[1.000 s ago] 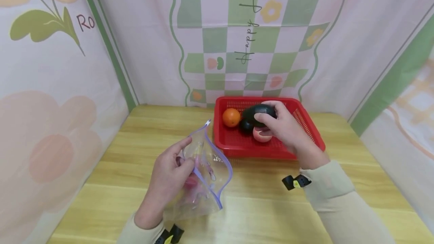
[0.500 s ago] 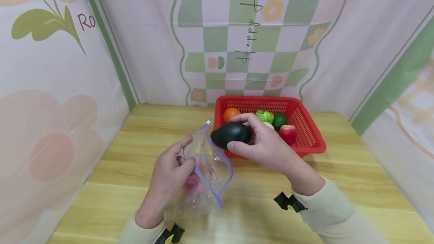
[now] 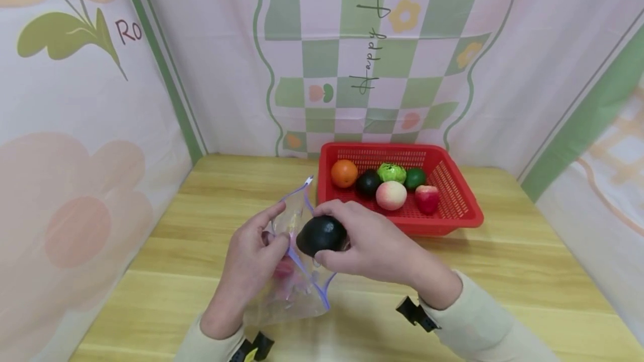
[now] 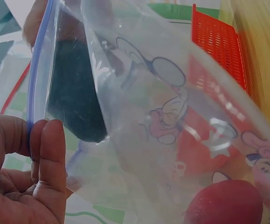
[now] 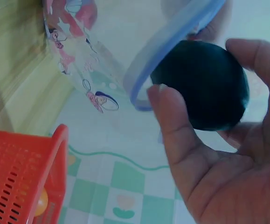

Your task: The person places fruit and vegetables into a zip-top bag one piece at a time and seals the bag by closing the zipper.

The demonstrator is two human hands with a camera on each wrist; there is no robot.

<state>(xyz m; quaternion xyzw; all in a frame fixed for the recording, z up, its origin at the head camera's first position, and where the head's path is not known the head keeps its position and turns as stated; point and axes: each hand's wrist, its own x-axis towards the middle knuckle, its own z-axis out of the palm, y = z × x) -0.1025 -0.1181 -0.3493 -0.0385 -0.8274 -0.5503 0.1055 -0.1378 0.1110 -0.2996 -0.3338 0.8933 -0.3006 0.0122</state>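
Observation:
My left hand [image 3: 251, 264] pinches the purple-edged mouth of a clear zip bag [image 3: 302, 295] printed with cartoon figures. A red fruit [image 4: 225, 203] shows through the plastic, low in the bag. In my right hand [image 3: 374, 244] is a dark green avocado [image 3: 322, 234], gripped between thumb and fingers. The avocado's tip points into the bag's gaping mouth; in the left wrist view it shows behind the clear plastic. From the right wrist, the purple zip edge [image 5: 146, 70] crosses in front of the avocado's narrow end.
Behind the hands stands a red plastic basket [image 3: 402, 222]. It holds an orange [image 3: 344, 174], a dark avocado [image 3: 368, 183], a bright green vegetable [image 3: 391, 173], a smaller green fruit [image 3: 415, 178], a peach [image 3: 391, 195] and a red apple [image 3: 427, 199]. A patterned curtain hangs behind the wooden table [image 3: 201, 211].
My right hand has lifted the avocado out of the basket and carried it left and toward me to the bag's mouth. The left hand and the bag have stayed in place.

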